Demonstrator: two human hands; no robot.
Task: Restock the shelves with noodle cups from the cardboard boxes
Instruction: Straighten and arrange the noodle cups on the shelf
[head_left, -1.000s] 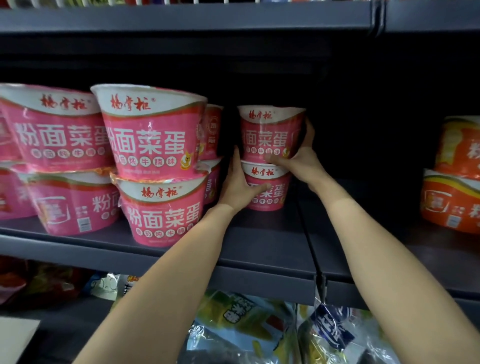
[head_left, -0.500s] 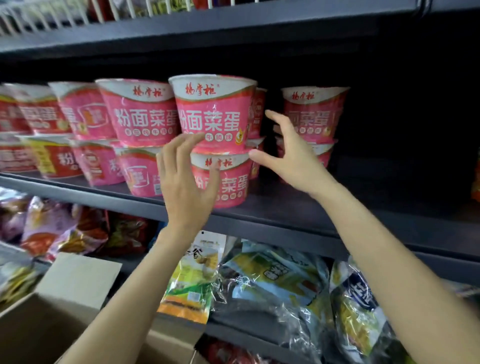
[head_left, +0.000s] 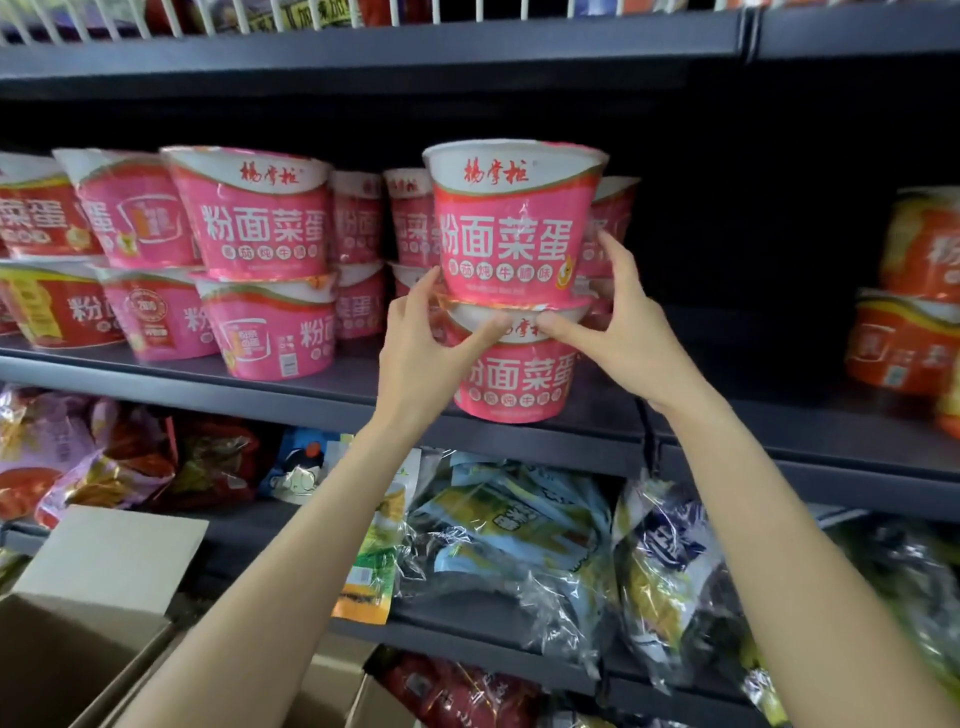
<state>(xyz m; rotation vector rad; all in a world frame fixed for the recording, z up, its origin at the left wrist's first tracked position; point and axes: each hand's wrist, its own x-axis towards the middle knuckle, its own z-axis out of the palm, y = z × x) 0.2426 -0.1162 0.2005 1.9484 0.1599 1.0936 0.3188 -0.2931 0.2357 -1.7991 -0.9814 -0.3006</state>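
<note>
Both hands have closed in since half a second ago — then spread and apart, now meeting at a two-cup stack. Head view: left hand (head_left: 423, 343) and right hand (head_left: 618, 325) each take a curled-finger grip on the top noodle cup (head_left: 511, 223) at its base, atop the lower cup (head_left: 519, 379) on the shelf (head_left: 322, 400). Cardboard box (head_left: 78, 634) lower left.

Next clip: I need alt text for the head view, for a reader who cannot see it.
Both hands, left hand and right hand, grip the sides of a front stack of two pink noodle cups, the top cup on the bottom cup, on a dark shelf. More pink cups stand to the left, orange cups far right, an open cardboard box below left.
</note>
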